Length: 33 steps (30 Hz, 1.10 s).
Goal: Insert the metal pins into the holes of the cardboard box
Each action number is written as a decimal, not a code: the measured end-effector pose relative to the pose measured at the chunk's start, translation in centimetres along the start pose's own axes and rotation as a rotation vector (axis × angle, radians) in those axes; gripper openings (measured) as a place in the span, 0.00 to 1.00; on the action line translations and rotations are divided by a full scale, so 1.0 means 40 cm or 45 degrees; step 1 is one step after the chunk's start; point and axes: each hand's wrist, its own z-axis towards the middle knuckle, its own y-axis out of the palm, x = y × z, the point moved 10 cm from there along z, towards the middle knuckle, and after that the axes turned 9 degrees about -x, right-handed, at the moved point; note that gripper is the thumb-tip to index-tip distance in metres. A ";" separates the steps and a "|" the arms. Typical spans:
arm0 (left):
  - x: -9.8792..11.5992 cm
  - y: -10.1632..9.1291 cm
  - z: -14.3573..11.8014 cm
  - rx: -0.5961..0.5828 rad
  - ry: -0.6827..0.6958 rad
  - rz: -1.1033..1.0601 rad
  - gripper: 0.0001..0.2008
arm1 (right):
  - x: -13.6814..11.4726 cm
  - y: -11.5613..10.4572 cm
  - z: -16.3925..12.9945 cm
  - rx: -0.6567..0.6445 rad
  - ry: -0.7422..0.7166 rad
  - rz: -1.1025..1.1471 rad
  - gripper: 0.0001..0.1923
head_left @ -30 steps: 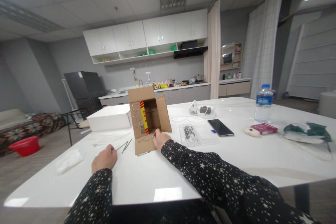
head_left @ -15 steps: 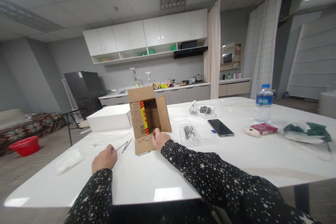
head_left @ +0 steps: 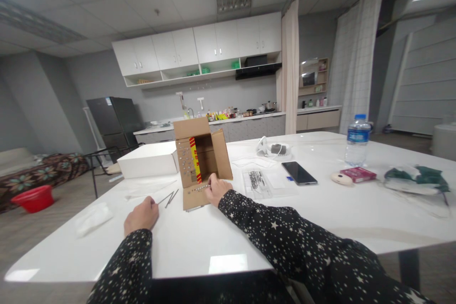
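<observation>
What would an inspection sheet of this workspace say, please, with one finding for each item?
Surface: white table, glossy, showing reflections.
Job's things: open box, small pieces on its lower flap; thin rods lie left of it.
Clutter: phone, bottle, red pack, tissue.
Hands: left hand at the rods; right hand at the lower flap; both grips unclear.
Cables: thin white cable behind the phone's left.
Surroundings: fridge, cupboards, red basin.
</observation>
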 end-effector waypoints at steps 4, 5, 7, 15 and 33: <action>-0.002 -0.001 -0.002 0.001 -0.005 0.001 0.16 | -0.003 -0.006 -0.003 0.025 -0.025 0.044 0.10; -0.002 0.000 -0.002 0.001 -0.006 0.002 0.16 | -0.004 -0.008 -0.004 0.035 -0.033 0.056 0.10; -0.002 0.000 -0.002 -0.001 -0.006 0.002 0.16 | -0.006 -0.010 -0.005 0.052 -0.046 0.069 0.09; 0.002 -0.001 -0.002 0.001 0.003 -0.001 0.16 | -0.017 -0.010 -0.010 0.083 -0.098 0.043 0.08; 0.004 -0.004 -0.006 -0.004 -0.008 0.008 0.16 | -0.031 -0.030 -0.015 0.185 -0.185 0.178 0.08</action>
